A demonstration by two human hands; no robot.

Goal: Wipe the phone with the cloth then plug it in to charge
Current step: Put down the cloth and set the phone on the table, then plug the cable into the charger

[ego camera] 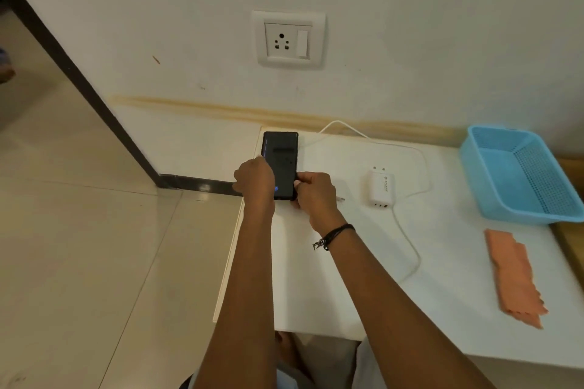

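Both hands grasp the phone (280, 155), left hand (254, 180) and right hand (314, 191) at its near end. The cloth (513, 275) lies well right of them; charger (380, 189) near, not yet in the socket (289, 38).

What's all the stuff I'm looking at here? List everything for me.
phone: one, black, screen lit, at the table's far left corner, held in both hands
charger adapter: one, white, lying on the table right of the phone, not in the socket
cable: one, white, looping across the table around the adapter
cloth: one, orange, folded, near the table's right edge
basket: one, blue, mesh-sided, far right by the wall
wall socket: one, white, with switch, above the phone
table: one, white
left hand: gripping the phone's left side
right hand: at the phone's lower right, black wrist thread
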